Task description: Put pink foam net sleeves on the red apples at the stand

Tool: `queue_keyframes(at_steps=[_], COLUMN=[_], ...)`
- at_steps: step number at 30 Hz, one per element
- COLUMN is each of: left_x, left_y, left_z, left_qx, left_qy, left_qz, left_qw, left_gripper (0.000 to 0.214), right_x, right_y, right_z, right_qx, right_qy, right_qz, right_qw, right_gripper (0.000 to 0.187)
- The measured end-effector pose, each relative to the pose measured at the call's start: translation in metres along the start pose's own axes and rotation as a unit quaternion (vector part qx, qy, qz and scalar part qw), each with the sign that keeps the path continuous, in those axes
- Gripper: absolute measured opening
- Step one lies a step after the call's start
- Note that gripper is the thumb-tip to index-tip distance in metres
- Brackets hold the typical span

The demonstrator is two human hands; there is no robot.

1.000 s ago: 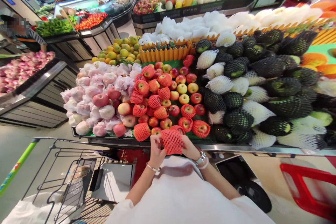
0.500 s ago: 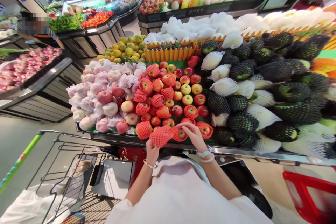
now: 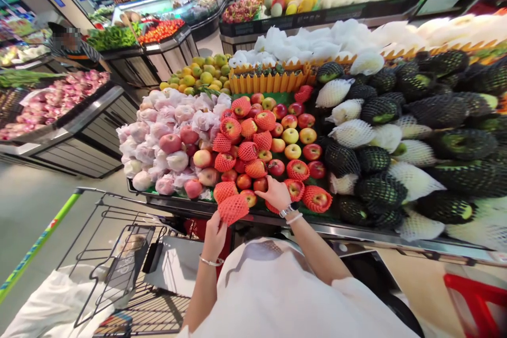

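Observation:
A red foam net sleeve (image 3: pixel 233 209) is pinched in my left hand (image 3: pixel 215 236), raised at the front edge of the apple pile; no fruit shows inside it. My right hand (image 3: pixel 278 195) reaches onto the pile, with thumb and fingers closed around a bare red apple (image 3: pixel 260 184) among the others. Another apple (image 3: pixel 249 198) lies just behind the sleeve. Several apples in red foam nets surround my hands, among them a netted apple (image 3: pixel 317 198) to the right. My right palm partly covers the fruit beneath it.
Paper-wrapped fruit (image 3: pixel 158 132) is heaped left of the apples, dark netted fruit (image 3: pixel 380 185) on the right. A wire shopping cart (image 3: pixel 106 216) stands at lower left. Red plastic frame (image 3: pixel 475 296) at lower right. A person (image 3: pixel 75 50) stands beyond the onions (image 3: pixel 63 97).
My right hand has moved left and farther in, from near the front netted apples onto a bare apple. My left hand, still holding the foam sleeve, has shifted slightly left. The view has shifted.

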State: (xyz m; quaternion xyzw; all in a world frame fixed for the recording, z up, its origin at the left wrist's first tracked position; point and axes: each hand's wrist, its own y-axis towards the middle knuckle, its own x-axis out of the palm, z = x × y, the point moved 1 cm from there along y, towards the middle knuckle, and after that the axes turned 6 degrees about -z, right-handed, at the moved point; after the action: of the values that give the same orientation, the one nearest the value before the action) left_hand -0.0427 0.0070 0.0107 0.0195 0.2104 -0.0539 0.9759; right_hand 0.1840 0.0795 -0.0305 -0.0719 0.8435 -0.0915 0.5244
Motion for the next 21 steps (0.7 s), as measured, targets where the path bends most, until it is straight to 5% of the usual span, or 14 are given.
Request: queue_keyframes(at_steps=[5, 8, 15, 21], left_x=[0.012, 0.02, 0.021, 0.026], left_y=[0.012, 0.023, 0.051, 0.06], left_z=[-0.01, -0.018, -0.006, 0.013], left_qx=[-0.021, -0.032, 0.077, 0.142], left_qy=[-0.116, -0.18, -0.099, -0.011], left_qz=[0.039, 0.048, -0.082, -0.168], left_qw=[0.992, 0.982, 0.989, 0.976], left_gripper=[0.033, 0.04, 0.035, 0.019], right_x=[-0.003, -0.012, -0.044, -0.047], right_y=[-0.011, -0.022, -0.043, -0.05], right_z=[0.006, 0.014, 0.019, 0.014], right_qx=[-0.045, -0.084, -0.185, -0.137], right_qy=[0.12, 0.233, 0.556, 0.587], right_qz=[0.085, 0.146, 0.078, 0.077], right_qw=[0.988, 0.958, 0.806, 0.794], right_gripper=[0.063, 0.063, 0.066, 0.066])
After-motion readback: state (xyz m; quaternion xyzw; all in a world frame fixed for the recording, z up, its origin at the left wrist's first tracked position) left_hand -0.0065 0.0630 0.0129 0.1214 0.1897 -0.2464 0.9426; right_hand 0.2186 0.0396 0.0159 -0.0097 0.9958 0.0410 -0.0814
